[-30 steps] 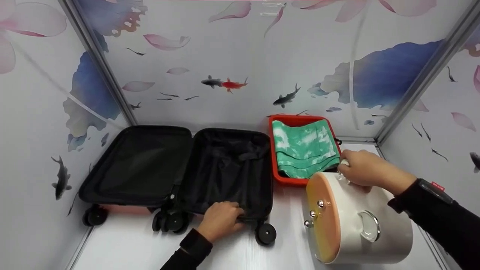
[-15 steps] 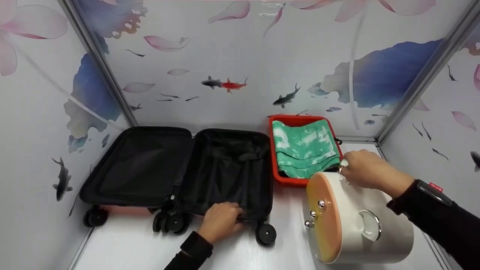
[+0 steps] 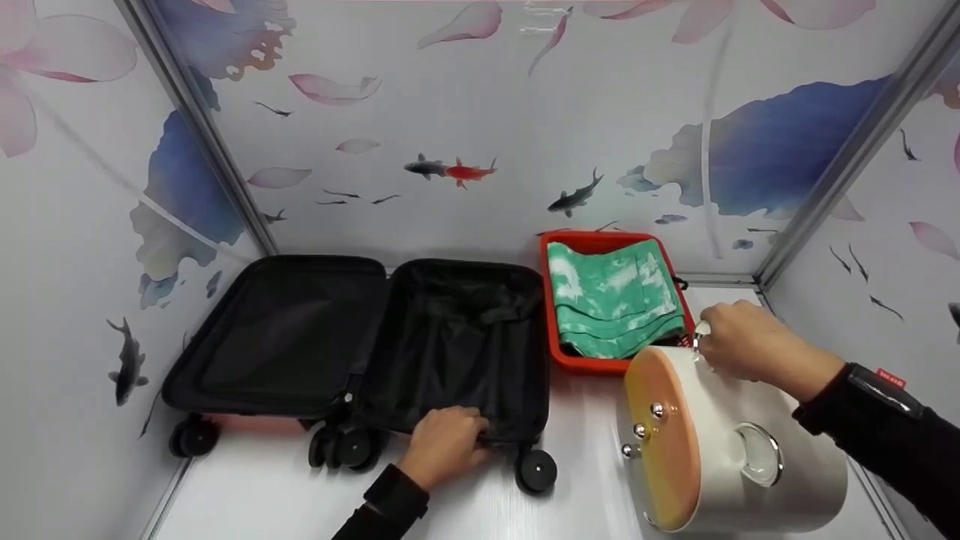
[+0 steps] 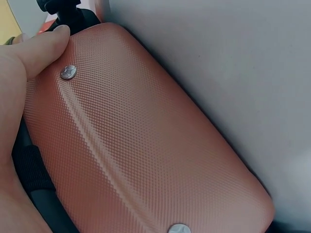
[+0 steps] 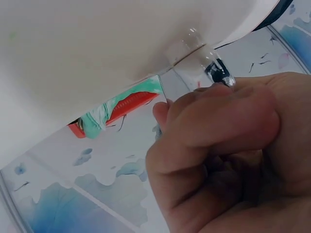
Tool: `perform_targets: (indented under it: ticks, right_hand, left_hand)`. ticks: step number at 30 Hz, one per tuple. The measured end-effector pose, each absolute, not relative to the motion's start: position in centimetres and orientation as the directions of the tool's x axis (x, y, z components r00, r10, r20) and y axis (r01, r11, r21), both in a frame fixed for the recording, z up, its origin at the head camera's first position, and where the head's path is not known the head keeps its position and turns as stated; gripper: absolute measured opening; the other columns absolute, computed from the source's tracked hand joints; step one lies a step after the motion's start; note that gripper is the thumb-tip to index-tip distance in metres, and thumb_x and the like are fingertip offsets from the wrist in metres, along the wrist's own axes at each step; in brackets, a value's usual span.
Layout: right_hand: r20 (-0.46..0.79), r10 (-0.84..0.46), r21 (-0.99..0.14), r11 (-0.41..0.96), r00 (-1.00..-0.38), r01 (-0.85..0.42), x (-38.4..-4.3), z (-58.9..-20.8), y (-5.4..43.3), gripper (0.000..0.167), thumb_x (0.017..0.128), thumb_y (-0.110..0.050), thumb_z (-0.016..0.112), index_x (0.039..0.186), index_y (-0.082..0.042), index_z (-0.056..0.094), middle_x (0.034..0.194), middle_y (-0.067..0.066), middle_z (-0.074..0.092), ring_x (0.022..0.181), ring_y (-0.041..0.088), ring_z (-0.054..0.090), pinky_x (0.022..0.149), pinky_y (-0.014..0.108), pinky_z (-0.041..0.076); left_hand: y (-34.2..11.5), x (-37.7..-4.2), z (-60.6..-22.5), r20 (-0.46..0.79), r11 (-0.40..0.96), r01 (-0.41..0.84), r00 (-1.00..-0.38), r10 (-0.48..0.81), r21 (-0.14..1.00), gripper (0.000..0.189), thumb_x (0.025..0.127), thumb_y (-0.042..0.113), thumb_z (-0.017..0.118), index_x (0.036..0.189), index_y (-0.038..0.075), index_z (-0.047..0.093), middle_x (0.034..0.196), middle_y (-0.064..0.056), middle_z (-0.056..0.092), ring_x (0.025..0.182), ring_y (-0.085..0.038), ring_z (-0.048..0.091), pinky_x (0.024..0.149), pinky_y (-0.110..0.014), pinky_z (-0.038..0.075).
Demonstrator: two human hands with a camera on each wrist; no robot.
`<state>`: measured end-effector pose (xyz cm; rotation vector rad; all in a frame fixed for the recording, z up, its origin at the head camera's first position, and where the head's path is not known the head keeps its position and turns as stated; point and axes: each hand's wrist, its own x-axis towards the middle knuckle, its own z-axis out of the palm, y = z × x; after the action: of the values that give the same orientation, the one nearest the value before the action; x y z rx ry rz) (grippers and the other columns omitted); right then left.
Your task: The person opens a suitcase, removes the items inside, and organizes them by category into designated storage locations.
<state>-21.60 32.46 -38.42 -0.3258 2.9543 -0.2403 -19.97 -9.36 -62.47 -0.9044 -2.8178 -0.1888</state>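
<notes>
In the head view an open suitcase (image 3: 450,352) with black lining lies in two halves. My left hand (image 3: 446,446) grips the near rim of its right half, fingers over the edge. In the left wrist view the thumb lies on the pink ribbed shell (image 4: 141,141). My right hand (image 3: 761,341) grips the top handle of a white storage box (image 3: 750,442) with an orange-yellow translucent front, small chrome knobs and a silver side handle. In the right wrist view the curled fingers (image 5: 214,131) wrap the clear handle and hide most of it.
A red basket (image 3: 555,322) holding folded green-and-white cloth (image 3: 615,289) stands behind the white box, right of the suitcase. Black wheels (image 3: 537,470) stick out at the suitcase's near side. Printed panels (image 3: 487,112) enclose the white tabletop (image 3: 465,510) at the back and sides.
The white box and my right hand have shifted slightly to the right, a little away from the suitcase. My left hand keeps its grip on the rim.
</notes>
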Motion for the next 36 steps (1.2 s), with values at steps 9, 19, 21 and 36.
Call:
perform_targets:
  ticks: [9, 19, 21, 36]
  right_hand:
    - [-0.105, -0.267, -0.116, 0.96, -0.958, -0.255, -21.2, -38.5, 33.8, 0.013, 0.086, -0.005, 0.065, 0.091, 0.006, 0.068, 0.074, 0.017, 0.066, 0.069, 0.035, 0.066, 0.06, 0.048, 0.055]
    - [-0.028, -0.336, -0.068, 0.94, -0.942, -0.333, -21.2, -38.8, 35.4, 0.013, 0.081, 0.003, 0.06, 0.091, 0.006, 0.068, 0.074, 0.023, 0.067, 0.068, 0.044, 0.068, 0.059, 0.055, 0.056]
    - [-0.002, -0.367, -0.066, 0.928, -0.93, -0.366, -21.3, -38.9, 35.8, 0.015, 0.079, 0.005, 0.059, 0.091, 0.006, 0.069, 0.073, 0.021, 0.067, 0.065, 0.042, 0.068, 0.056, 0.052, 0.057]
    - [-0.022, -0.453, -0.036, 0.891, -0.891, -0.452, -21.7, -38.4, 38.5, 0.013, 0.085, 0.006, 0.069, 0.092, -0.002, 0.076, 0.078, 0.006, 0.075, 0.067, 0.029, 0.07, 0.059, 0.043, 0.056]
  left_hand:
    - [-9.2, -20.1, -62.2, 0.187, 0.807, 0.586, -0.803, 0.567, 0.071, 0.027, 0.085, 0.047, 0.09, 0.092, 0.023, 0.081, 0.084, 0.006, 0.071, 0.079, -0.018, 0.074, 0.064, -0.038, 0.058]
    - [-9.4, -20.1, -62.1, 0.159, 0.817, 0.572, -0.816, 0.556, 0.077, 0.028, 0.086, 0.049, 0.091, 0.095, 0.024, 0.082, 0.086, 0.006, 0.072, 0.081, -0.019, 0.074, 0.067, -0.039, 0.06]
    - [-9.5, -20.0, -62.2, 0.16, 0.817, 0.572, -0.816, 0.556, 0.076, 0.028, 0.085, 0.048, 0.091, 0.095, 0.023, 0.082, 0.086, 0.006, 0.073, 0.081, -0.019, 0.074, 0.067, -0.04, 0.06]
    - [-9.4, -19.6, -62.4, 0.251, 0.804, 0.593, -0.785, 0.566, 0.043, 0.026, 0.086, 0.048, 0.09, 0.096, 0.024, 0.084, 0.086, 0.007, 0.074, 0.08, -0.017, 0.075, 0.066, -0.039, 0.061]
